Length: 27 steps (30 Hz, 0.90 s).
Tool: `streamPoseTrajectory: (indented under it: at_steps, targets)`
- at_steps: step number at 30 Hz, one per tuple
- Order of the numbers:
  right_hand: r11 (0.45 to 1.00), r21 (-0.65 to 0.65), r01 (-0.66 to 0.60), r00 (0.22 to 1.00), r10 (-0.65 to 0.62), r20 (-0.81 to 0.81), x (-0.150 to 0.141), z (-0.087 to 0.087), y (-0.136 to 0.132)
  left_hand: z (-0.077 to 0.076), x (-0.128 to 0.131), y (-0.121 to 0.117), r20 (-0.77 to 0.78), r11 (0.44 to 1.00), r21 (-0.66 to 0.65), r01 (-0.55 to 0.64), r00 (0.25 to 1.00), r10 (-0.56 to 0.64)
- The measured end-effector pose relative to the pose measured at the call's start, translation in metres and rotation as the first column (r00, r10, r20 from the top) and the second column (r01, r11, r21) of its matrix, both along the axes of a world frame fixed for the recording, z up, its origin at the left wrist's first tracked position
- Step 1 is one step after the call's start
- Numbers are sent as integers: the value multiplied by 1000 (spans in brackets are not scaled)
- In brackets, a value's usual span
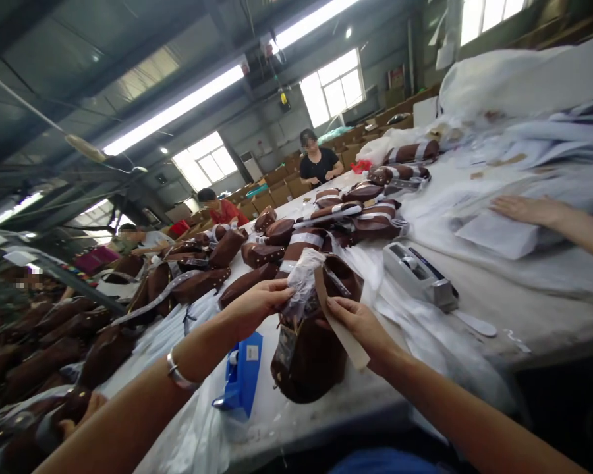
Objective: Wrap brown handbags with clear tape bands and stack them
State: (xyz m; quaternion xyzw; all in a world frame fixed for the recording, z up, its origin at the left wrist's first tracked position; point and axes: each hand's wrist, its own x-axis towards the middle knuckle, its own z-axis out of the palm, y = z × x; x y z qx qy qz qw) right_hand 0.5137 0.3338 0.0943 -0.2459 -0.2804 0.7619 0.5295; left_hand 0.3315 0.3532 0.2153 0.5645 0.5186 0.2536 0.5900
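Observation:
A brown leather-like bag [319,362] stands at the table's front edge, its upper part folded open. My left hand [264,301] pinches crumpled white wrapping [304,280] at the bag's top left. Between the thumb and fingers of my right hand [356,322] is a tan paper strip [348,342], which runs diagonally across the bag's front. The fingertips behind the strip are partly hidden. Left of the bag, below my left forearm, sits a blue tape dispenser [247,375]. A grey tape dispenser [420,273] rests to the right, beyond my right hand.
Several wrapped brown bags [301,247] are heaped behind. A co-worker's hand [526,209] lies on white sheets [501,234] at the right; another person's hand [84,411] touches bags at lower left. Two people work across the white table [484,283]; others are farther left.

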Motion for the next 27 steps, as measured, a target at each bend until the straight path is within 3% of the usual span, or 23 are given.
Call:
streamPoseTrajectory:
  at_steps: [4,8,13,17,23,27]
  targets:
    - [998,-49,25,998,-22,51,13,-21,-9,-11,9,3,-28,997,-54,57,998,-59]
    - [992,-52,114,963,-97,252,36,-39,-23,-26,14,14,-27,998,-33,53,998,-54]
    - [980,190,52,769,-160,619,58,-43,-38,-32,18,22,-43,996,-20,83,996,-84]
    - [958,286,24,667,-229,709,56,-36,-36,-32,25,18,-70,989,25,144,987,-142]
    - [954,296,44,717,-237,656,43,-25,-24,-32,30,12,-95,978,121,168,983,-157]
    - [958,286,10,766,-191,614,41,-27,-27,-32,24,14,-80,983,113,147,987,-138]
